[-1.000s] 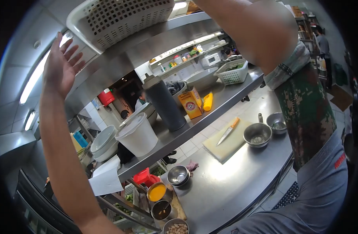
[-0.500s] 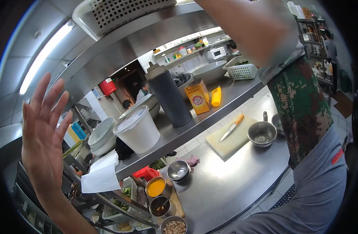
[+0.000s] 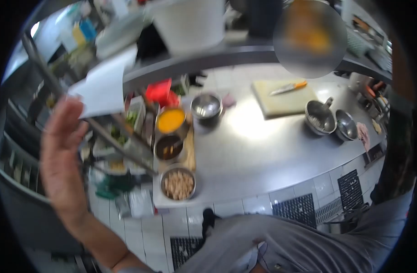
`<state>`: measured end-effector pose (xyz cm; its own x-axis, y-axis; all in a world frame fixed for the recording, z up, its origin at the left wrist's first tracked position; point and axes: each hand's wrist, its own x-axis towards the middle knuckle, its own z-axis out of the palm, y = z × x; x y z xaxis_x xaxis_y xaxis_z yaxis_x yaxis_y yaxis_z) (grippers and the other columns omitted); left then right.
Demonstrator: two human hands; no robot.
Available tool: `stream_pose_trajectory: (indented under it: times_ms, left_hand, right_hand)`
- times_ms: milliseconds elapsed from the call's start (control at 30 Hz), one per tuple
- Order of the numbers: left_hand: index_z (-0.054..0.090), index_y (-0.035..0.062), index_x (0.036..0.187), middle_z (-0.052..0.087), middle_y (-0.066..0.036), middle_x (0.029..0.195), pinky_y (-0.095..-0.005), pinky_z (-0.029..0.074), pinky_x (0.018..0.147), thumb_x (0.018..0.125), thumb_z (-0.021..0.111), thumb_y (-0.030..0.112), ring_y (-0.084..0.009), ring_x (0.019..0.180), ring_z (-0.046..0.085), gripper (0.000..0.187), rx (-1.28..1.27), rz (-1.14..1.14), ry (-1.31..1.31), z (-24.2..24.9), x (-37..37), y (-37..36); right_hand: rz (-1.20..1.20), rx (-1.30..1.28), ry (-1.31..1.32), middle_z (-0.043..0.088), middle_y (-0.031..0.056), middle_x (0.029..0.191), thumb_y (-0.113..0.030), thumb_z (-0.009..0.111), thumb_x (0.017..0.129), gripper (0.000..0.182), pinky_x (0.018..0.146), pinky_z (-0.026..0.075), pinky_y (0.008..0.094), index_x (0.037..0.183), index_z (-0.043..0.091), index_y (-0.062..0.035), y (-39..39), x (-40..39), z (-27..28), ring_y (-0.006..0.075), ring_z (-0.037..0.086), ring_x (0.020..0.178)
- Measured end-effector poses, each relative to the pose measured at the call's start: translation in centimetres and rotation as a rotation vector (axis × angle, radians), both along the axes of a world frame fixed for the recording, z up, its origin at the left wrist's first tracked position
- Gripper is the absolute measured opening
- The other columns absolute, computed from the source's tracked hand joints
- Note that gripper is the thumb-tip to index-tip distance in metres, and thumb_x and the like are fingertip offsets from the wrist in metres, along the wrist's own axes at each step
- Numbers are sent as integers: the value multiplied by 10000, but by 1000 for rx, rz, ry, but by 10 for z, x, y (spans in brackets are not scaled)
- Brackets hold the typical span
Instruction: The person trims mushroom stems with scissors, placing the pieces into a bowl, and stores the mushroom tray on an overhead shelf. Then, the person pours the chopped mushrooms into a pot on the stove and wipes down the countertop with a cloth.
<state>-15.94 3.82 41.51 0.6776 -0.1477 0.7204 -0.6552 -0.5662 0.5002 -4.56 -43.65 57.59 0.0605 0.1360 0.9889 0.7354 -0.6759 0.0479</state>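
Note:
My left hand (image 3: 63,154) is raised at the left, slightly blurred, with its fingers stretched and nothing in them. Its fingertips overlap the white paper sheet (image 3: 104,88) that hangs from the shelf edge. Only my right arm (image 3: 401,136) shows, reaching up along the right edge; its hand is out of view. To the right of my left hand, on the steel table (image 3: 236,168), stand a bowl of orange liquid (image 3: 171,121), a bowl of dark sauce (image 3: 165,148) and a bowl of pale chunks (image 3: 178,184).
Stacked steel bowls (image 3: 206,107) stand at the table's back left. An orange-handled knife (image 3: 286,88) lies on the cutting board (image 3: 274,103). More steel bowls (image 3: 321,119) sit at the right. A steel shelf (image 3: 204,61) crosses above, bearing a white tub (image 3: 190,27). Black mats (image 3: 297,209) lie on the floor.
The view has tilted down, bringing the table and floor into sight. My left hand stays raised, turned more side-on. My right arm has shifted to the right edge.

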Motion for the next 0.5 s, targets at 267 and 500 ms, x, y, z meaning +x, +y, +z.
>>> stream_pose_trajectory:
  times_ms: [267,500]
  left_hand:
    - [604,-29,1286,660,-248,1184,-396,516,906,917,693,325,-337,1056,657,519,47,612,772,-354,11,79]
    - [595,-123,1236,686,-189,1147,-399,513,849,980,577,389,-252,1028,640,573,-168,191,1175,-405,43,85]
  right_hand:
    - [305,199,556,694,40,1052,-242,634,957,304,812,512,291,1171,619,-27,31,-62,-286,143,651,875]
    - [448,489,1848,697,88,980,-496,736,872,533,744,538,313,1167,624,-67,228,-101,-547,173,662,872]
